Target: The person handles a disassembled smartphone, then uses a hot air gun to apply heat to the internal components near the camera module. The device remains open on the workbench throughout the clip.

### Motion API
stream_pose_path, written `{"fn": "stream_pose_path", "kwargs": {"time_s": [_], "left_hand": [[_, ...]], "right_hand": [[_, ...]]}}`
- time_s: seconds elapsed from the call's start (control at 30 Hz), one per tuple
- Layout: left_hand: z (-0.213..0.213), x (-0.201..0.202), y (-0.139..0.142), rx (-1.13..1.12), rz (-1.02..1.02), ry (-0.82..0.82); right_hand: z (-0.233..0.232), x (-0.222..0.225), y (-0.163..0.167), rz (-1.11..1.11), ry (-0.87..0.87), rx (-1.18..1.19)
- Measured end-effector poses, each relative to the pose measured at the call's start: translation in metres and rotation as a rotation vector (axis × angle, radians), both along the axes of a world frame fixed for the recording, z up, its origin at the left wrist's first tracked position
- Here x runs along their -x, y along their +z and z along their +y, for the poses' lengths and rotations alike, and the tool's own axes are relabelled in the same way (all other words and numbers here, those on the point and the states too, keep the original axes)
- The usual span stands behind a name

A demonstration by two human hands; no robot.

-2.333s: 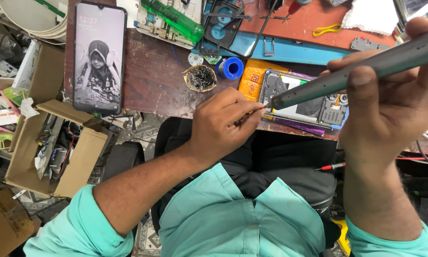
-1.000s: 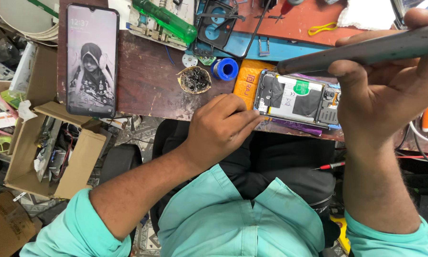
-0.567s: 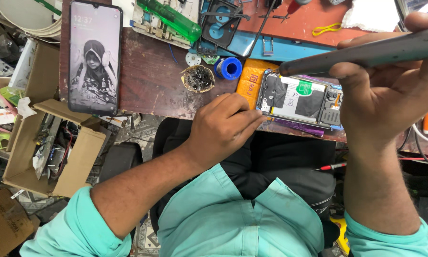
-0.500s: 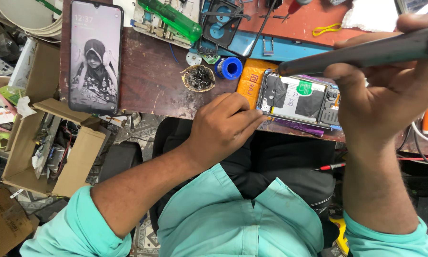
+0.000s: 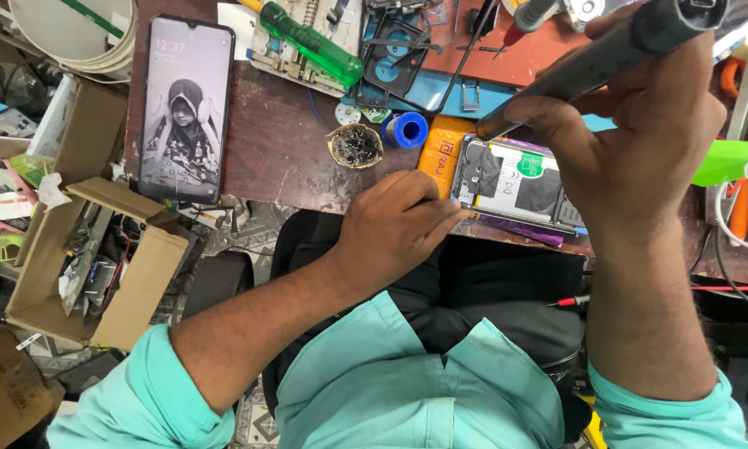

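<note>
Right hand (image 5: 640, 133) grips the soldering iron (image 5: 607, 54), tip angled down-left onto the opened phone (image 5: 515, 179); left hand (image 5: 395, 224), fingers pinched, braces the phone's left edge.

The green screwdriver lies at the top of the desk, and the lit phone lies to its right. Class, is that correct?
Not quite. The head view shows the lit phone to the left of the green screwdriver, not its right. The screwdriver does lie at the top of the desk.
</note>
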State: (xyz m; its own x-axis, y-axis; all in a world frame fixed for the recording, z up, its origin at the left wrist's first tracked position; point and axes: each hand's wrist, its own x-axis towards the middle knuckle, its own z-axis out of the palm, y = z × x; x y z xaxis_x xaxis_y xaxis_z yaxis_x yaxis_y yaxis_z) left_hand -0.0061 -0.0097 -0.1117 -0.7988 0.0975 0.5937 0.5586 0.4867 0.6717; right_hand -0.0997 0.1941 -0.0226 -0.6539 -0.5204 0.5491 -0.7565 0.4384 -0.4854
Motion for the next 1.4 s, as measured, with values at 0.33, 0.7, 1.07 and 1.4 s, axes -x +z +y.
{"fn": "stream_pose_path", "kwargs": {"time_s": [0.33, 0.7, 1.07, 1.4], "left_hand": [[0.000, 0.000, 0.000, -0.010, 0.010, -0.005], [0.000, 0.001, 0.000, -0.016, 0.012, -0.001], [0.001, 0.001, 0.009, 0.061, 0.044, 0.011], [0.002, 0.002, 0.013, -0.049, 0.004, 0.022]], "right_hand": [[0.001, 0.009, -0.005, -0.008, 0.008, 0.038], [0.005, 0.001, -0.006, -0.145, 0.010, 0.105], [0.041, 0.016, -0.038, -0.304, -0.158, 0.690], [0.025, 0.025, -0.058, -0.247, -0.081, 0.692]]}}
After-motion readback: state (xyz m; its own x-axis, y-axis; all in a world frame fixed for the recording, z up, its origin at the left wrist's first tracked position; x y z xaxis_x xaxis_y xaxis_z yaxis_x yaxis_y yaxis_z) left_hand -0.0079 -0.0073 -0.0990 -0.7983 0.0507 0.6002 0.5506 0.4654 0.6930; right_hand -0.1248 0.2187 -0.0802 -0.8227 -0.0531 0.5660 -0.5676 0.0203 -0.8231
